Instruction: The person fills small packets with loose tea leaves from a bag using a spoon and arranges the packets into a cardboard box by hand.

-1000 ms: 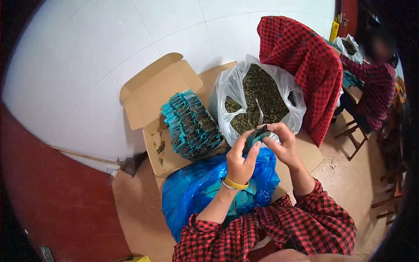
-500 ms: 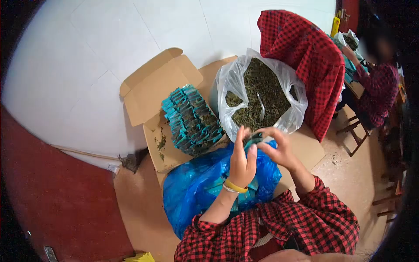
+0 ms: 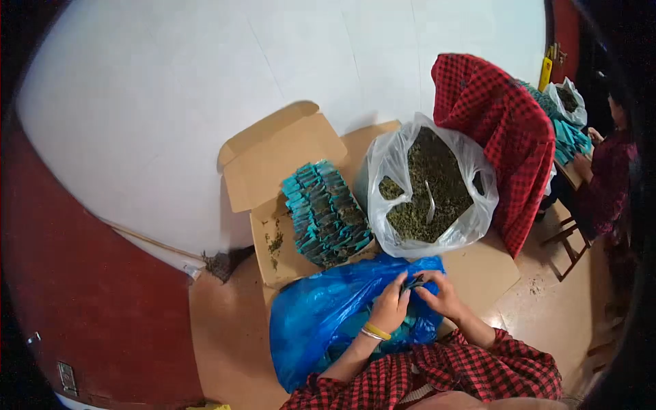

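My left hand [image 3: 389,309], with a yellow band and a pale bangle at the wrist, pinches a small teal packet [image 3: 412,281]. From the other side my right hand [image 3: 443,298] also has its fingers closed on this packet. Both hands are over the blue plastic bag [image 3: 301,318], which has teal packets [image 3: 354,326] inside. Just beyond them stands a clear plastic bag [image 3: 383,229] full of dried, tea-like leaves [image 3: 444,167], with a pale spoon handle [image 3: 430,203] sticking out. Fingers hide part of the held packet.
An open cardboard box [image 3: 263,256] holds rows of filled teal packets [image 3: 324,215] and loose leaf bits. A red-and-black checked cloth [image 3: 492,130] drapes something behind the clear bag. At right, a co-worker [image 3: 608,178] sits by more teal packets [image 3: 570,140] and a stool [image 3: 570,249].
My hands have drawn down toward me and closer together, with the packet still between the fingers. The view has shifted, so the box and bags appear lower and further right.
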`<state>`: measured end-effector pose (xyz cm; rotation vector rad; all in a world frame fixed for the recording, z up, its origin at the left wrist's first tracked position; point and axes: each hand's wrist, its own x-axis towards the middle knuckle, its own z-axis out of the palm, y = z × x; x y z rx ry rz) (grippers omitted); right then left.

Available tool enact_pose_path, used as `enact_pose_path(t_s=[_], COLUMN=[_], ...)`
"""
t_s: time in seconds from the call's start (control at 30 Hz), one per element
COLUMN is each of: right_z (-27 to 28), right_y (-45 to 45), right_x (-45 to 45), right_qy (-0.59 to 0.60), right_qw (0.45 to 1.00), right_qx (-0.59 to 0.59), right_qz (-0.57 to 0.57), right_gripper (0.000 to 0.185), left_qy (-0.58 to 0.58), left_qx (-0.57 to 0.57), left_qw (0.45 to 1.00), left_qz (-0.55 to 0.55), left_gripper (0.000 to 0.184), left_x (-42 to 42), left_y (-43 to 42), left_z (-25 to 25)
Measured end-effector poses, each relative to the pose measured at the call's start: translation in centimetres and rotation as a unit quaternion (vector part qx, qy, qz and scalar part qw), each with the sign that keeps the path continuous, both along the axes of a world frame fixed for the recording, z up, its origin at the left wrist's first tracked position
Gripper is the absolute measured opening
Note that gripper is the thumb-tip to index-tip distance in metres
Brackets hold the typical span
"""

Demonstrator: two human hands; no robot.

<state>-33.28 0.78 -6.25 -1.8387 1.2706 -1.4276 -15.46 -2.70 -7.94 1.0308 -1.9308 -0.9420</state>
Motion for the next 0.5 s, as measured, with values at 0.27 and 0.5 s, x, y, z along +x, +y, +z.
enact_pose_path(t_s=[0.27,0.5], right_z=[0.2,-0.6], right_y=[-0.8,-0.9], right_x=[-0.1,0.2], right_qy=[-0.01,-0.127], right_qw=[0.999,0.987], right_qx=[0.047,0.087], right_qz=[-0.01,0.034], right_gripper=[0.016,0.013], left_qy=[0.066,0.12], left_qx=[0.07,0.108], left_qw=[0.995,0.987], left_qz=[-0.007,0.005], left_gripper=[0.035,0.028], left_x=[0.6,0.8], left_y=[0.5,0.5], left_z=[2.4,2.8])
